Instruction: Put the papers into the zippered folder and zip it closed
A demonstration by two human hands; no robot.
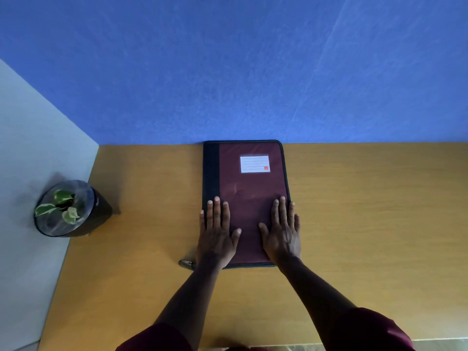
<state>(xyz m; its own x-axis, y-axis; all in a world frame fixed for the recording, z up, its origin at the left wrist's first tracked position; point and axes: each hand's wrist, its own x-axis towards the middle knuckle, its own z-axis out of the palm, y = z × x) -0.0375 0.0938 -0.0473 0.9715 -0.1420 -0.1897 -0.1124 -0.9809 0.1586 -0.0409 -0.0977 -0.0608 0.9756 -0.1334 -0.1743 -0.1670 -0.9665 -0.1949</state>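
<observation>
A maroon zippered folder (249,188) with a black spine on its left and a white label near its top lies shut and flat on the wooden table (354,211), its far edge against the blue wall. My left hand (217,231) rests flat on the folder's near left part, fingers straight. My right hand (283,231) lies flat on its near right part, fingers straight too. A small dark zipper pull (186,263) sticks out at the folder's near left corner. No papers are visible.
A dark pot with a small green plant (63,209) stands at the table's left edge. A blue wall (228,72) rises right behind the folder. The table's near edge runs just below my forearms.
</observation>
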